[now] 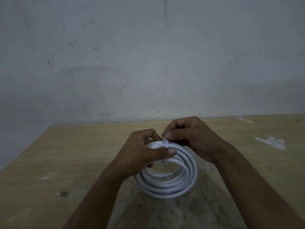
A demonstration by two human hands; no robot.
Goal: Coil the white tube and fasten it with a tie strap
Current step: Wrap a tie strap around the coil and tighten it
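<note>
The white tube [166,184] is wound into a round coil of several loops, held a little above the wooden table. My left hand [145,152] grips the coil's upper left part, thumb pressed over the loops. A thin white tie strap [166,142] wraps across the loops at the top, its short end sticking up. My right hand [191,138] pinches that strap between thumb and forefinger, just right of my left thumb. The far side of the strap is hidden behind the fingers.
The wooden table [66,154] stretches to both sides, with white paint smears [270,142] at the right and a dark worn patch [181,212] under the coil. A grey scuffed wall [148,63] rises right behind the table's far edge.
</note>
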